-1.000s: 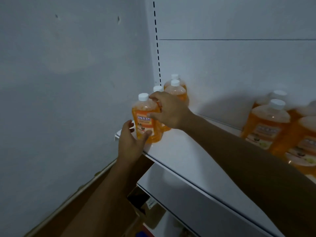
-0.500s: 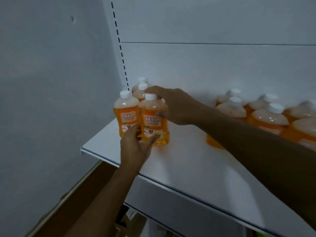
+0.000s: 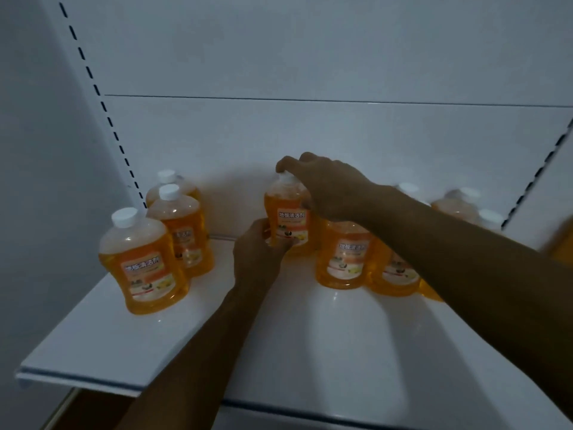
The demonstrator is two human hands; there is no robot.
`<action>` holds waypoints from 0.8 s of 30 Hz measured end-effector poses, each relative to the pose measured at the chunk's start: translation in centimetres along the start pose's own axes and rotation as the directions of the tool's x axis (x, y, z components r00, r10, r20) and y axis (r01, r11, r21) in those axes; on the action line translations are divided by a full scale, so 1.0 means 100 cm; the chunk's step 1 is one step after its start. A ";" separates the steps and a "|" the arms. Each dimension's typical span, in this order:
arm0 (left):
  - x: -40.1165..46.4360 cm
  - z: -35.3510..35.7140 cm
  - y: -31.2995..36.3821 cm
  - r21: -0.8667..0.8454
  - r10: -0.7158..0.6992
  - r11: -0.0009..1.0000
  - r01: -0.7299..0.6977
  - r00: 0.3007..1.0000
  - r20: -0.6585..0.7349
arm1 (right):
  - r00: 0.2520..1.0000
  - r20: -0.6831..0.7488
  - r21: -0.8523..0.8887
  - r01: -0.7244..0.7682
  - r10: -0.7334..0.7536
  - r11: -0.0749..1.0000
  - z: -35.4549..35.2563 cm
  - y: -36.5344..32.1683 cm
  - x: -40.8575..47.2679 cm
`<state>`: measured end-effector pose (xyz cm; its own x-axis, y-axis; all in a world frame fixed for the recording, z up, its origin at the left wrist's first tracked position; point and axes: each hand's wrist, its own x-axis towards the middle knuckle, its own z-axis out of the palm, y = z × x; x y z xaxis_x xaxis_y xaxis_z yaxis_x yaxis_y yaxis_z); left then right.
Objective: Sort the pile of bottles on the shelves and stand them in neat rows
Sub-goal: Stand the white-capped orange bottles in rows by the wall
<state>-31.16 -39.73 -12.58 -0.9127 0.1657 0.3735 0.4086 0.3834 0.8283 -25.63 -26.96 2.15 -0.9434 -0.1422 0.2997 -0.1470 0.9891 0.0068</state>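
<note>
A white metal shelf (image 3: 102, 342) runs across the view, backed by a white panel (image 3: 310, 57) with a slotted upright (image 3: 102, 103) at its left. At the shelf's left end three orange bottles with white caps stand upright in a file running back toward the panel: the front bottle (image 3: 142, 262), the middle bottle (image 3: 183, 228) just behind it, and the rear bottle (image 3: 169, 181), mostly hidden behind the middle one.

Near the centre, well apart from that file, both hands are on one orange bottle, the held bottle (image 3: 286, 215), which stands upright with its label facing the camera. The left hand (image 3: 259, 252) wraps its fingers round the bottle's lower part; the right hand (image 3: 325, 187) reaches over from the right and closes its fingertips round the cap. Whether its base rests on the shelf is hidden by the left hand.

Just right of it, under the right forearm, two more orange bottles stand side by side: the near bottle (image 3: 344, 256) and its neighbour (image 3: 397, 274). Further right, blurred bottles (image 3: 459, 203) sit close to the back panel, probably three or four.
</note>
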 end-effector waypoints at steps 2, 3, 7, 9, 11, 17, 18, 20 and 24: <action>0.006 0.008 -0.001 -0.013 -0.014 1.000 0.014 1.000 0.016 | 1.000 -0.006 -0.066 -0.012 0.011 0.998 0.004 0.007 0.005; 0.009 0.011 -0.003 -0.014 -0.020 1.000 0.020 1.000 0.020 | 1.000 -0.005 -0.086 -0.018 0.018 0.996 0.005 0.010 0.006; 0.011 0.015 -0.013 0.040 -0.021 0.999 0.019 0.999 0.049 | 0.999 0.037 -0.147 -0.032 0.038 0.989 0.011 0.020 0.011; 0.011 0.016 -0.017 0.059 -0.021 0.998 0.018 0.998 0.051 | 0.998 0.056 -0.133 -0.029 0.037 0.991 0.015 0.021 0.014; 0.010 0.016 -0.018 0.069 -0.012 0.998 0.008 0.999 0.048 | 0.998 0.060 -0.122 -0.021 0.028 0.992 0.017 0.021 0.020; 0.010 0.014 -0.019 0.179 -0.032 0.984 0.014 0.995 0.097 | 0.998 0.057 -0.092 -0.021 0.026 0.995 0.021 0.017 0.023; 0.009 0.013 -0.020 0.210 -0.039 0.978 0.016 0.993 0.110 | 0.998 0.056 -0.100 -0.022 0.028 0.995 0.020 0.016 0.022; 0.005 0.008 -0.020 0.263 -0.062 0.964 0.023 0.988 0.142 | 0.997 0.070 -0.137 -0.029 0.039 0.990 0.019 0.011 0.022; -0.013 -0.015 -0.016 0.341 -0.097 0.939 0.039 0.983 0.157 | 0.998 0.049 -0.409 -0.022 0.047 0.912 0.012 0.000 0.018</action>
<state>-30.64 -41.89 -13.77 -0.9377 0.2679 0.2212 0.3465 0.6762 0.6501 -27.64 -27.21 1.55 -0.9627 -0.0976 0.2522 0.0088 0.9209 0.3897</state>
